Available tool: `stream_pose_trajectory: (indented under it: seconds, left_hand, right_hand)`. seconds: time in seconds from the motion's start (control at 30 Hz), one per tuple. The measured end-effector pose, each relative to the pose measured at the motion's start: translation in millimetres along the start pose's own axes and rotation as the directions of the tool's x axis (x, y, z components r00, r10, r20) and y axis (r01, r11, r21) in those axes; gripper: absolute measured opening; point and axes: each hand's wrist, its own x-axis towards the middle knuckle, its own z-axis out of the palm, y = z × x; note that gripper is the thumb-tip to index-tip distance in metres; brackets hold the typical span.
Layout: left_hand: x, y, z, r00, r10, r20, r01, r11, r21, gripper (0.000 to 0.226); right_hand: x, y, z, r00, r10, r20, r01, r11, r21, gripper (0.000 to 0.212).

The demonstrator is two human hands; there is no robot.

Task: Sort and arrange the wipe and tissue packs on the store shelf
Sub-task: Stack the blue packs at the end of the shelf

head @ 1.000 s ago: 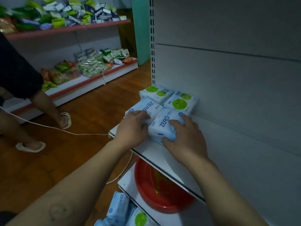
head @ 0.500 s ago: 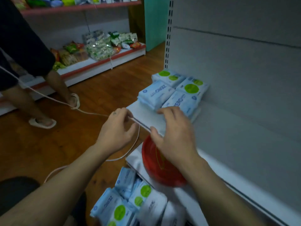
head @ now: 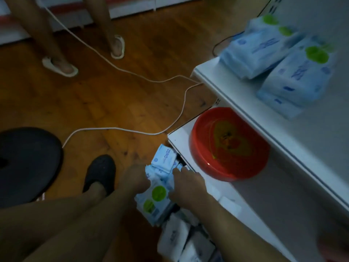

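Light-blue wipe packs with green circles (head: 158, 194) lie in a low pile beside the bottom shelf (head: 245, 197). My left hand (head: 135, 179) grips the pile's left side and my right hand (head: 187, 189) grips its right side, with the packs between them. A blue pack marked ZERO (head: 164, 160) sits at the far end of the pile. White tissue packs (head: 173, 237) lie nearer me, partly under my right arm. On the upper shelf (head: 222, 86), several blue packs (head: 264, 48) stand stacked at its left end.
A red plastic basin (head: 229, 146) sits on the bottom shelf under the upper shelf's edge. A white cable (head: 132, 72) runs across the wooden floor. Another person's sandalled feet (head: 60, 67) stand at the far left. A black round stool (head: 28, 163) and my black shoe (head: 100, 173) are at left.
Both hands left the packs on the upper shelf, dropped past its edge and now hold the low pile. The view has tilted down toward the floor.
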Motion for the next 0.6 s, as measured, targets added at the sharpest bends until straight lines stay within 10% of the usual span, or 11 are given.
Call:
stream_pose_trajectory:
  seconds: [0.3, 0.6]
  left_hand:
    - [55, -65, 59, 0.968, -0.207, 0.142, 0.245, 0.897, -0.367, 0.087]
    - [41, -60, 41, 0.99, -0.138, 0.03, 0.139, 0.905, -0.402, 0.048]
  right_hand:
    - [73, -51, 125, 0.949, 0.164, 0.268, -0.104, 0.969, -0.226, 0.079]
    - [58, -54, 99, 0.986, 0.122, 0.117, -0.094, 0.97, -0.222, 0.105]
